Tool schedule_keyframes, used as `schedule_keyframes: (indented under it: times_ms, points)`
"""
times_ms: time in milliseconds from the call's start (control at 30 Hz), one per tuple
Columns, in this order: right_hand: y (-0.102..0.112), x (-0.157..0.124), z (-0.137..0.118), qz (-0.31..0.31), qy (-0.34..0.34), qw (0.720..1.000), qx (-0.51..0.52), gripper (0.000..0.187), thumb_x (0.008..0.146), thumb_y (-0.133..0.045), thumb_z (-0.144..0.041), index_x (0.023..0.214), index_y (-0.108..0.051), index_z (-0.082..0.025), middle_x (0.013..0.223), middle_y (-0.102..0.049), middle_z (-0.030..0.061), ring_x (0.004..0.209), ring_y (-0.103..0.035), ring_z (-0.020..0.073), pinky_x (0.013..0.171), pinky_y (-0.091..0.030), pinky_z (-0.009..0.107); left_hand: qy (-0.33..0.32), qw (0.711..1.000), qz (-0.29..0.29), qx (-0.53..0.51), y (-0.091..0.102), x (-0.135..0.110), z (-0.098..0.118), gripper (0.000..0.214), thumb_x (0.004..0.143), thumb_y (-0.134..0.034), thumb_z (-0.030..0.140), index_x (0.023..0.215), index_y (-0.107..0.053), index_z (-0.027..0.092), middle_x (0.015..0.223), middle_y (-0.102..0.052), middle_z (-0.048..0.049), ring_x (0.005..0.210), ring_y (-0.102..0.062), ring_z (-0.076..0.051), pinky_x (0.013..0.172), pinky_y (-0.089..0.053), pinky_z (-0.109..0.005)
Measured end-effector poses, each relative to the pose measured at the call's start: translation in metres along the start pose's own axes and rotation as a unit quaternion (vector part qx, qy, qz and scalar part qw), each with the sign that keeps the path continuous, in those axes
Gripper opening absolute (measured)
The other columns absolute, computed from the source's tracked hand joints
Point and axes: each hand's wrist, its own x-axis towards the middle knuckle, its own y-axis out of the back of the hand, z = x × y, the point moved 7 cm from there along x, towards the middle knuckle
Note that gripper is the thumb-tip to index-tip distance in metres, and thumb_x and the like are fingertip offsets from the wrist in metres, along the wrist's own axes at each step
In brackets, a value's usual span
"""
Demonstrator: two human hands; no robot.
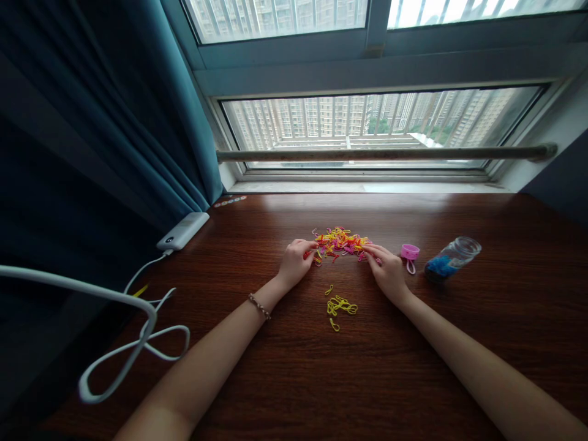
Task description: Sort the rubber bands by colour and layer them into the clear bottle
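Observation:
A heap of small coloured loops (339, 240), yellow, pink and red, lies on the dark wooden table (413, 343). My left hand (294, 262) rests at the heap's left edge, fingers curled and pinched on something I cannot make out. My right hand (388, 269) lies at the heap's right edge, fingers bent and touching the loops. A smaller group of yellow loops (340, 306) lies nearer to me, between my forearms. A beaded bracelet (260, 306) is on my left wrist.
A clear jar (452, 258) with blue bits lies on its side to the right, a pink lid (410, 252) beside it. A white power bank (182, 230) with a white cable (138, 343) sits at the left. Behind are the window sill and a blue curtain.

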Motion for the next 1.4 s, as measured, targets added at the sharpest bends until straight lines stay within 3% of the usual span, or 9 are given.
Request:
schedule_keyframes:
  times_ms: [200, 400, 567, 667, 833, 1033, 1200, 1300, 1400]
  points:
    - [0.006, -0.004, 0.003, 0.023, -0.071, 0.993, 0.092, 0.01, 0.078, -0.056, -0.023, 0.082, -0.065, -0.019, 0.081, -0.067, 0.0037, 0.077, -0.061, 0.0206, 0.07, -0.048, 0.032, 0.046, 0.997, -0.037, -0.046, -0.006, 0.001, -0.01, 0.02, 0.075, -0.058, 0.017, 0.093, -0.065, 0.022, 0.089, -0.066, -0.0027, 0.088, -0.056, -0.018, 0.081, -0.045, -0.031]
    - [-0.011, -0.016, -0.046, -0.094, 0.081, 0.985, 0.12, 0.012, 0.084, -0.05, -0.017, 0.088, -0.062, -0.019, 0.084, -0.062, 0.0052, 0.078, -0.058, 0.0172, 0.071, -0.046, 0.029, 0.055, 0.996, -0.058, -0.036, -0.006, 0.002, -0.009, 0.015, 0.076, -0.06, 0.024, 0.089, -0.066, 0.022, 0.085, -0.066, -0.0014, 0.083, -0.054, -0.018, 0.076, -0.043, -0.031]
    - [-0.032, -0.042, -0.086, -0.268, 0.231, 0.932, 0.084, 0.017, 0.085, -0.046, -0.015, 0.095, -0.06, -0.018, 0.083, -0.061, 0.0067, 0.075, -0.053, 0.0173, 0.069, -0.045, 0.031, 0.066, 0.994, -0.088, 0.0, -0.01, 0.002, -0.009, 0.011, 0.076, -0.057, 0.023, 0.08, -0.067, 0.025, 0.084, -0.064, -0.0005, 0.087, -0.051, -0.019, 0.08, -0.039, -0.032]
    - [-0.033, -0.043, -0.09, -0.271, 0.243, 0.929, 0.06, 0.017, 0.085, -0.047, -0.016, 0.096, -0.06, -0.017, 0.084, -0.062, 0.0067, 0.076, -0.053, 0.0181, 0.071, -0.044, 0.033, 0.07, 0.993, -0.095, 0.004, -0.01, 0.002, -0.01, 0.008, 0.075, -0.058, 0.023, 0.075, -0.066, 0.023, 0.083, -0.063, -0.0003, 0.087, -0.05, -0.019, 0.079, -0.038, -0.032]
    - [-0.016, -0.022, -0.062, -0.118, 0.138, 0.983, 0.013, 0.018, 0.087, -0.043, -0.017, 0.093, -0.06, -0.017, 0.086, -0.061, 0.0074, 0.082, -0.053, 0.0197, 0.077, -0.045, 0.035, 0.059, 0.995, -0.078, -0.013, -0.006, 0.002, -0.004, 0.003, 0.073, -0.06, 0.024, 0.072, -0.063, 0.022, 0.084, -0.063, -0.0002, 0.089, -0.051, -0.019, 0.081, -0.037, -0.033]
    - [0.002, -0.002, -0.009, -0.007, 0.041, 0.992, -0.12, 0.026, 0.087, -0.04, -0.018, 0.103, -0.06, -0.018, 0.103, -0.06, 0.0079, 0.101, -0.047, 0.0243, 0.093, -0.037, 0.042, -0.05, 0.995, -0.055, -0.069, 0.001, -0.003, 0.026, 0.005, 0.075, -0.058, 0.02, 0.075, -0.063, 0.021, 0.083, -0.066, -0.0005, 0.09, -0.054, -0.017, 0.089, -0.033, -0.036]
    - [-0.007, 0.007, 0.031, -0.051, -0.002, 0.984, -0.172, 0.04, 0.087, -0.037, -0.023, 0.124, -0.047, -0.013, 0.126, -0.049, 0.0103, 0.119, -0.034, 0.0279, 0.098, -0.032, 0.046, -0.172, 0.97, -0.139, -0.099, -0.007, -0.014, 0.056, 0.009, 0.077, -0.058, 0.025, 0.079, -0.066, 0.023, 0.081, -0.066, -0.0019, 0.088, -0.055, -0.017, 0.092, -0.033, -0.037]
    - [-0.017, 0.007, 0.042, -0.106, -0.013, 0.977, -0.183, 0.042, 0.087, -0.038, -0.027, 0.127, -0.044, -0.018, 0.13, -0.047, 0.0059, 0.121, -0.031, 0.0301, 0.097, -0.03, 0.052, -0.15, 0.979, -0.094, -0.103, 0.0, -0.01, 0.051, 0.012, 0.077, -0.057, 0.023, 0.086, -0.065, 0.022, 0.082, -0.066, -0.0032, 0.084, -0.056, -0.017, 0.088, -0.037, -0.036]
    - [-0.017, 0.008, 0.044, -0.11, -0.022, 0.982, -0.155, 0.037, 0.087, -0.037, -0.027, 0.121, -0.051, -0.021, 0.124, -0.052, 0.0034, 0.118, -0.036, 0.0287, 0.096, -0.031, 0.052, -0.069, 0.994, -0.016, -0.086, 0.01, -0.001, 0.028, 0.011, 0.078, -0.054, 0.019, 0.082, -0.063, 0.02, 0.081, -0.065, -0.0036, 0.082, -0.055, -0.018, 0.083, -0.04, -0.035]
